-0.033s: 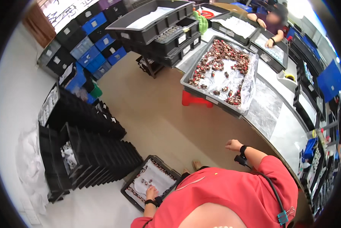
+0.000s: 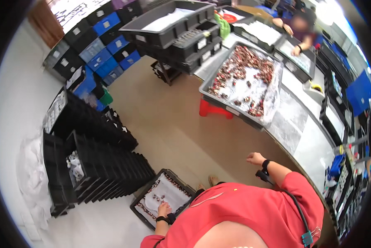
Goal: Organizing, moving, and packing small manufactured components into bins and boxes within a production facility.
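My left hand (image 2: pixel 164 209) is over a dark low tray (image 2: pixel 140 213) at my left side, its fingers drawn together. Whether they hold anything is too small to see. A white liner (image 2: pixel 176 199) covers the tray's bottom. Small dark red-and-white pieces line the tray's edges, and a loose cluster of these pieces (image 2: pixel 158 198) lies close to my fingertips. My right hand (image 2: pixel 256 158) hangs in the air beside the worktable, fingers curled in, with nothing visible in them. Both wrists wear dark bands.
On the curved worktable (image 2: pixel 290 124) a large grey tray (image 2: pixel 223 106) holds many similar pieces (image 2: pixel 253 62) on clear plastic. Tall stacks of black trays (image 2: pixel 111 173) stand at left, blue and black crates (image 2: pixel 100 62) behind. A red stool (image 2: pixel 213 110) is under the table. Another person (image 2: pixel 303 35) works at the far side.
The whole view has shifted slightly, so the worktable and its trays appear a little lower and farther right. Both hands stay almost in place.
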### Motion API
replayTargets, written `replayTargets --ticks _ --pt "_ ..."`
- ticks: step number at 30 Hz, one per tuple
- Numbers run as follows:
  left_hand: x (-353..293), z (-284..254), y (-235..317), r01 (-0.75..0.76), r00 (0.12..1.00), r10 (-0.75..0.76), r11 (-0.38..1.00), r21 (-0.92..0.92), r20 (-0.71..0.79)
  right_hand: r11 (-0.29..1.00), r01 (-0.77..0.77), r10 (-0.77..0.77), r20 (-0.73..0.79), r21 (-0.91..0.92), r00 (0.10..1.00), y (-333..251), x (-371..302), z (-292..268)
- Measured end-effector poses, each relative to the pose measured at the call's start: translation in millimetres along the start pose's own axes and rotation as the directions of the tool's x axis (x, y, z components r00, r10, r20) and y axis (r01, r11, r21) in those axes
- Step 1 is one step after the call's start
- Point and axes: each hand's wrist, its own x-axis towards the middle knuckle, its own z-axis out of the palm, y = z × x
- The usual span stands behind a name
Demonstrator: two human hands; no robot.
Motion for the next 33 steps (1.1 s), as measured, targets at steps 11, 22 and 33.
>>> replayTargets --ticks 11,22,33 --pt "7 9 94 -0.17 0.984 0.16 0.974 -0.151 -0.072 0.978 0.196 -0.183 0.156 -0.072 0.971 -103 -1 -4" --pt "-9 168 413 -0.233 0.822 0.406 0.88 -0.415 0.4 0.888 0.459 -0.453 0.117 -0.034 0.884 -188 63 -118" --pt "-55 265 735 -0.475 0.657 0.69 0.692 -0.544 0.303 0.859 0.35 -0.366 -0.029 0.375 0.93 -191 93 -165"
